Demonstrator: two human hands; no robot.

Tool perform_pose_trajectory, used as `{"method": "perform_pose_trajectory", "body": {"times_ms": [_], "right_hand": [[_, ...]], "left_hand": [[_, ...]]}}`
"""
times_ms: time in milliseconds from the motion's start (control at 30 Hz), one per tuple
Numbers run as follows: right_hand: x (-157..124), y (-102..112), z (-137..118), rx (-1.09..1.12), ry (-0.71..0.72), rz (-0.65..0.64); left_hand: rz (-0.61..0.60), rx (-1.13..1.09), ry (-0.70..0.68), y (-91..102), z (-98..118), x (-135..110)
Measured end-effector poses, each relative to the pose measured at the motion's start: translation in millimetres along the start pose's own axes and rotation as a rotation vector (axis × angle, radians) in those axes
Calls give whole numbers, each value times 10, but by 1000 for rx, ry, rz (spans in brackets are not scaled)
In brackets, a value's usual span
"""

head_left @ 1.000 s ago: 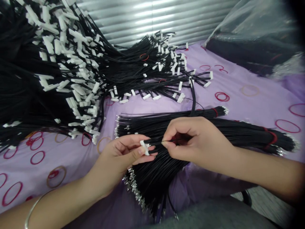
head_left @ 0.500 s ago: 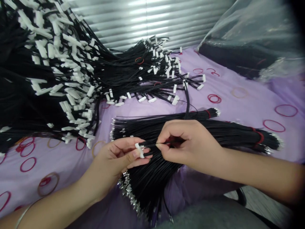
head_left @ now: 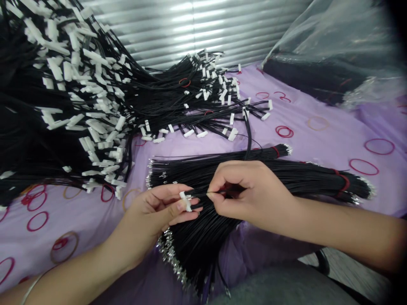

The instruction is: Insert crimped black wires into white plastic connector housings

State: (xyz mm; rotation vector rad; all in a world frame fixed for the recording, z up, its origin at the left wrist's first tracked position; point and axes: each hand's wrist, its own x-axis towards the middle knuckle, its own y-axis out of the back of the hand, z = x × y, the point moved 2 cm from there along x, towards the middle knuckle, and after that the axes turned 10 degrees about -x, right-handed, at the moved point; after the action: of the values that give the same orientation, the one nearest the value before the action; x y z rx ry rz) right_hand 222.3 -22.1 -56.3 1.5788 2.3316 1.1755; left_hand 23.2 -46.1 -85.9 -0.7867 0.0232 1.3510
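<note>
Between the thumb and fingers of my left hand [head_left: 163,207] is a small white connector housing [head_left: 185,201], with black wires running out of its right side. My right hand [head_left: 248,192] is closed in a pinch just right of it, with a thin black wire [head_left: 202,194] at the fingertips; part of that wire is hidden by the fingers. Beneath both hands lies a fanned bundle of loose black wires [head_left: 203,237] with silver crimped terminals [head_left: 170,245] along its left edge. The fingertips of the two hands are close but apart.
Piles of black wires with white connectors [head_left: 95,123] cover the left and back. Banded wire bundles [head_left: 343,182] extend right. Red rubber bands [head_left: 284,131] are scattered over the purple cloth [head_left: 305,110]. A clear plastic bag [head_left: 318,46] of dark wires stands at the back right.
The hands keep nearly the same pose, my right fingertips a touch further left. The whole view has shifted very slightly.
</note>
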Motion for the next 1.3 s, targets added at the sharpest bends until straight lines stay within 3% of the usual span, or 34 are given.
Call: {"method": "perform_pose_trajectory", "body": {"times_ms": [500, 833, 1300], "right_hand": [[-34, 7, -44, -165, 218, 67], [-44, -10, -26, -106, 203, 109], [-31, -9, -30, -82, 159, 54]], "left_hand": [[-20, 21, -12, -7, 14, -29], [16, 63, -22, -13, 1, -33], [-13, 64, -35, -1, 6, -19]]}}
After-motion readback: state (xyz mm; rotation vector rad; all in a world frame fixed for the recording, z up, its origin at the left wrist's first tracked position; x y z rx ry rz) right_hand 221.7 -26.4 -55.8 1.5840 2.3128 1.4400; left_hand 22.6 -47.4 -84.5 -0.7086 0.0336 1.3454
